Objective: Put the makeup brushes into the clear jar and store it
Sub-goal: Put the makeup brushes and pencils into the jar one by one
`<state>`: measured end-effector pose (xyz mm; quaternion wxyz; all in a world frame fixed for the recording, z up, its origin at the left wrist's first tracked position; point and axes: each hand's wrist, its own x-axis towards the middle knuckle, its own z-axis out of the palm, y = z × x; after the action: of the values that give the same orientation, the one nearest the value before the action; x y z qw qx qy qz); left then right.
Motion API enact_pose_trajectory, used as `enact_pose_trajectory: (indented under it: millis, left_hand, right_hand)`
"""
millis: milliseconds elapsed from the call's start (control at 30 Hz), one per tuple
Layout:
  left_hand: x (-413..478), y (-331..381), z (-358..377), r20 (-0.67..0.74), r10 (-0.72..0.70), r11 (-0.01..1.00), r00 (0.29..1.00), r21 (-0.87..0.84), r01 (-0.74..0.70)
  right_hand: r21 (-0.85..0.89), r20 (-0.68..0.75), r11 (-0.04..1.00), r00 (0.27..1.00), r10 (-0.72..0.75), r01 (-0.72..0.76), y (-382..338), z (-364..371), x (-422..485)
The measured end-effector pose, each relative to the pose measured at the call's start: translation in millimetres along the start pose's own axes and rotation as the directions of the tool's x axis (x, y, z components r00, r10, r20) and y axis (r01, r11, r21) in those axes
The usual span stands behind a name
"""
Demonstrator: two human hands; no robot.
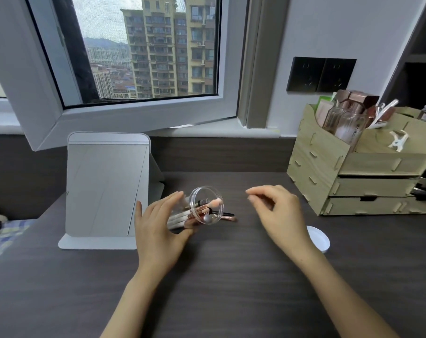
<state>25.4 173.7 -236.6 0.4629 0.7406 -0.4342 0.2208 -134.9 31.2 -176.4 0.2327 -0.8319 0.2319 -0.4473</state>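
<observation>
Left hand [158, 225] grips the clear jar [202, 211], tilted on the worktop [231, 276], makeup brushes [182, 219] inside. Right hand [278, 211] hovers loosely curled, empty. Risk: tilted mouth may spill brushes; lid [320, 239] lies apart, unfitted.

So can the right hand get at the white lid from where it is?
Probably yes: the white lid lies bare on the desk just beside the right wrist, and the right hand holds nothing visible.
</observation>
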Motion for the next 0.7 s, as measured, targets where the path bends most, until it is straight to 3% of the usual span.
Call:
enact_pose_trajectory:
  millis: [100, 233, 533, 700]
  left_hand:
    - [1, 0, 1, 0.014, -0.085, 0.996, 0.996, -0.017, 0.085]
    - [2, 1, -1, 0.023, -0.157, 0.986, 0.987, -0.048, 0.158]
    - [2, 5, -4, 0.025, -0.193, 0.973, 0.981, -0.121, 0.195]
    - [2, 3, -3, -0.008, -0.196, 0.978, 0.981, -0.078, 0.195]
  right_hand:
    - [-0.291, 0.201, 0.955, 0.973, 0.114, -0.052, 34, 20, 1]
    - [-0.543, 0.403, 0.839, 0.885, 0.235, 0.025, 57, 55, 1]
    - [-0.514, 0.448, 0.855, 0.872, 0.2, 0.068, 57, 87, 12]
    - [-0.495, 0.526, 0.868, 0.811, 0.256, 0.048, 55, 81, 13]
